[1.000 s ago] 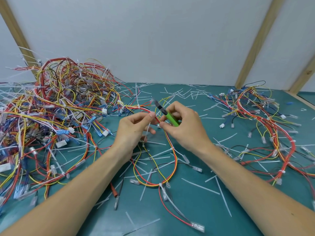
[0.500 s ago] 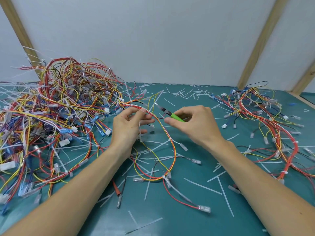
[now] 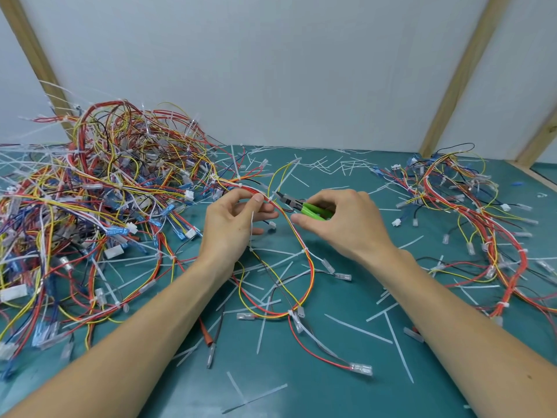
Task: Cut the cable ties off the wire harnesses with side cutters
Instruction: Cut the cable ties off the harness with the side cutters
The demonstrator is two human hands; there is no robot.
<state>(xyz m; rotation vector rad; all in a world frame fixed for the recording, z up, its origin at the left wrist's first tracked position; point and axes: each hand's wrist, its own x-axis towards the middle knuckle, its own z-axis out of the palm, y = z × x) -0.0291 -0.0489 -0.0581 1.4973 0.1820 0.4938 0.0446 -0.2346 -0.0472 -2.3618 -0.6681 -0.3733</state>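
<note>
My left hand [image 3: 233, 227] pinches a red, yellow and orange wire harness [image 3: 304, 263] between thumb and fingers, just above the table. The harness loops down toward me and carries white cable ties [image 3: 291, 313]. My right hand [image 3: 340, 224] grips green-handled side cutters [image 3: 304, 208]. Their dark jaws point left and sit at a white cable tie [image 3: 275, 195] on the harness, right beside my left thumb.
A big tangled pile of harnesses [image 3: 99, 203] fills the left of the green table [image 3: 301, 387]. A smaller heap of harnesses [image 3: 470, 218] lies on the right. Cut white tie pieces [image 3: 358, 328] litter the surface. A white wall with wooden battens stands behind.
My right hand swung the cutters from pointing up-left to lying flatter, with the jaws now at a tie on the harness. My left hand shifted along the harness to hold it beside them.
</note>
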